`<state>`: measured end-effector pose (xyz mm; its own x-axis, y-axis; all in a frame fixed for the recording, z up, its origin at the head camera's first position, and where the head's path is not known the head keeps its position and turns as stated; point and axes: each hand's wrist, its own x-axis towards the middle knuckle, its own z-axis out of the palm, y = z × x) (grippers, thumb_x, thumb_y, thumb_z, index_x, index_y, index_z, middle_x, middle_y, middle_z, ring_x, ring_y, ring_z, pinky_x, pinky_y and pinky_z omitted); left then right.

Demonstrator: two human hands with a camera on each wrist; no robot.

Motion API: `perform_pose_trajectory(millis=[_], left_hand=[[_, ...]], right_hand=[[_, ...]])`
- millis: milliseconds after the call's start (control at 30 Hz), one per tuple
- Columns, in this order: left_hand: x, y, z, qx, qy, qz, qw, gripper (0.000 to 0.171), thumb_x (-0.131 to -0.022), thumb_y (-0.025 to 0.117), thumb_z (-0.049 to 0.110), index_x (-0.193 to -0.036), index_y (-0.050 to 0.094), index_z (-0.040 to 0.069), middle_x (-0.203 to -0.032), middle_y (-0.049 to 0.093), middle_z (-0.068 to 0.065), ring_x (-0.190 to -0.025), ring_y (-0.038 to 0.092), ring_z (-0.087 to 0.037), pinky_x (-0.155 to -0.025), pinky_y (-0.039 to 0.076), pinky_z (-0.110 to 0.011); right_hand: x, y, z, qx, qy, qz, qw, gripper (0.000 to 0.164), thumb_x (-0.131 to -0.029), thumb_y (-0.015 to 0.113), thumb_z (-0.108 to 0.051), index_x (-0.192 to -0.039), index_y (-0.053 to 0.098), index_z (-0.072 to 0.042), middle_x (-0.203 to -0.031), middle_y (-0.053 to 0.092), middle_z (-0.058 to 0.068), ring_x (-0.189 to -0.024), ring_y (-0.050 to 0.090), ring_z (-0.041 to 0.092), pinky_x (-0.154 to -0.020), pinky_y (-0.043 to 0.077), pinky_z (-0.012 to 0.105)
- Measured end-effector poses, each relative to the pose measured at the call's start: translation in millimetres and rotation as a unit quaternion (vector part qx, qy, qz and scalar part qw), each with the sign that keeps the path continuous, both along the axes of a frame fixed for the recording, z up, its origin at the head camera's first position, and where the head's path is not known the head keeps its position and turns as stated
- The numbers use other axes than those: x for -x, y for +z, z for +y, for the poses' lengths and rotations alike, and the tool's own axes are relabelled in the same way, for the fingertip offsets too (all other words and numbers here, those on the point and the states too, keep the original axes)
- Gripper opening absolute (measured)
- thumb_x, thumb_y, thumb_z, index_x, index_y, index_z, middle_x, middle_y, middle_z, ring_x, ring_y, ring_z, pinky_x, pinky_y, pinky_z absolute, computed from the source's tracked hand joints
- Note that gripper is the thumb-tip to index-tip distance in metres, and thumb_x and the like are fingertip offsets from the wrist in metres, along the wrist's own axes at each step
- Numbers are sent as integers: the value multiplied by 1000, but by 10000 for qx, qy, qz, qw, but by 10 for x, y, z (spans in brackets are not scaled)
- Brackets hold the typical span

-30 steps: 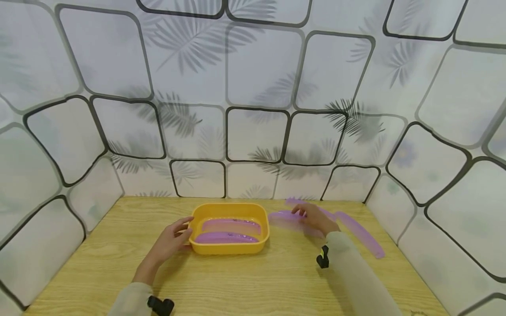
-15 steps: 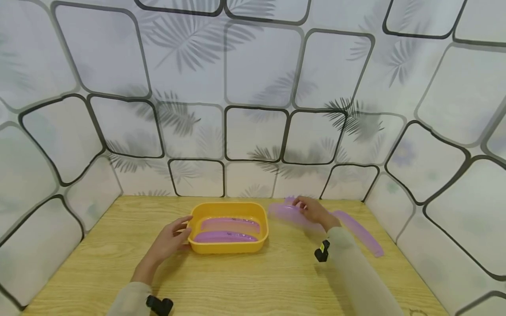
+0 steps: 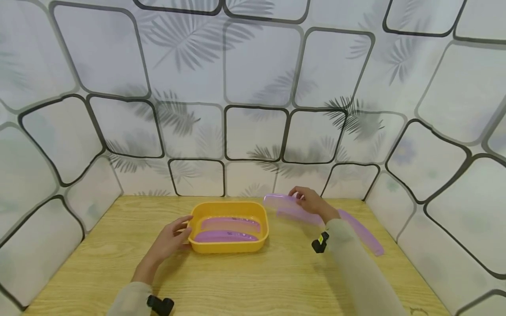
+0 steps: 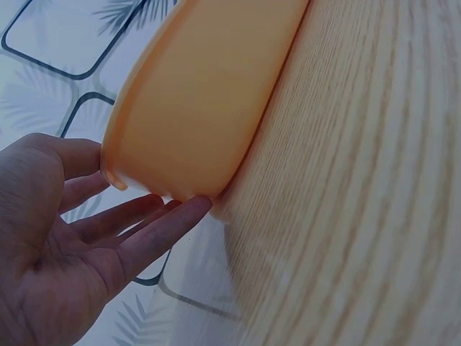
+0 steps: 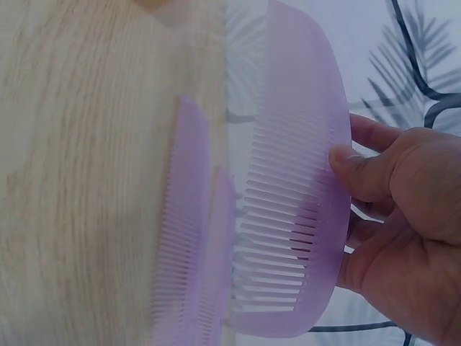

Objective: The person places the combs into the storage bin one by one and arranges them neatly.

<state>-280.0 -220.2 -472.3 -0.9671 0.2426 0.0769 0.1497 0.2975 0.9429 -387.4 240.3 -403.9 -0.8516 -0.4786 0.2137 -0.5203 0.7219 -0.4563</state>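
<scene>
In the head view, my right hand [image 3: 312,204] pinches a translucent purple comb [image 3: 280,201] above the table's back right. The right wrist view shows my thumb on the comb's curved spine [image 5: 335,216], teeth pointing away from the palm. Two more combs, a nearer one [image 5: 184,216] and one beside it [image 5: 220,245], lie below. My left hand [image 3: 171,239] is at the left end of a yellow tray [image 3: 225,248], its nearly straight fingers touching the outside wall and rim. Inside the tray lie a pink-purple comb [image 3: 231,224] and a darker purple comb [image 3: 225,237].
On the wood-grain table [image 3: 237,285], another purple comb [image 3: 363,235] slants along the right side, partly behind the right forearm. Patterned wall covering [image 3: 257,131] rises at the back and both sides. Each wrist carries a small black camera.
My right hand has lifted the purple comb up off the table and slightly toward the back. My left hand and the tray have stayed in place.
</scene>
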Motion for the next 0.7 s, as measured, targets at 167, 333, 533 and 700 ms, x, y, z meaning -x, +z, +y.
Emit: perform_pose_trajectory(millis=[167,333,533,700], left_hand=[[-3,5,4,-24,-21,-4,10000,55,-109,51,14,-157,33,-7,-153,36,-44,-133,52,-57,-85,66,-43],[-5,6,5,-11,-5,1,10000,54,-109,50,13,-157,33,-7,-152,37,-44,-131,53,-57,-84,66,-43],[-2,1,4,17,19,51,10000,54,-109,51,14,-156,34,-6,-152,38,-43,-131,54,-56,-84,66,-42],[-13,-6,1,-4,7,89,10000,55,-109,52,14,-156,34,-7,-151,39,-44,-130,55,-56,-83,66,-42]], right_hand=[[23,70,-68,-53,48,-113,9999,23,-98,56,8,-118,65,1,-99,64,22,-90,62,30,-78,55,42],[23,127,-160,-66,133,-306,9994,24,-99,56,7,-119,66,-2,-98,64,18,-87,60,26,-76,54,37],[24,167,-271,-76,330,-348,9988,22,-98,56,8,-117,65,-2,-96,64,17,-83,57,24,-74,52,35],[17,172,-374,-165,326,-535,9979,22,-100,55,6,-117,65,-6,-98,63,16,-83,56,23,-73,51,33]])
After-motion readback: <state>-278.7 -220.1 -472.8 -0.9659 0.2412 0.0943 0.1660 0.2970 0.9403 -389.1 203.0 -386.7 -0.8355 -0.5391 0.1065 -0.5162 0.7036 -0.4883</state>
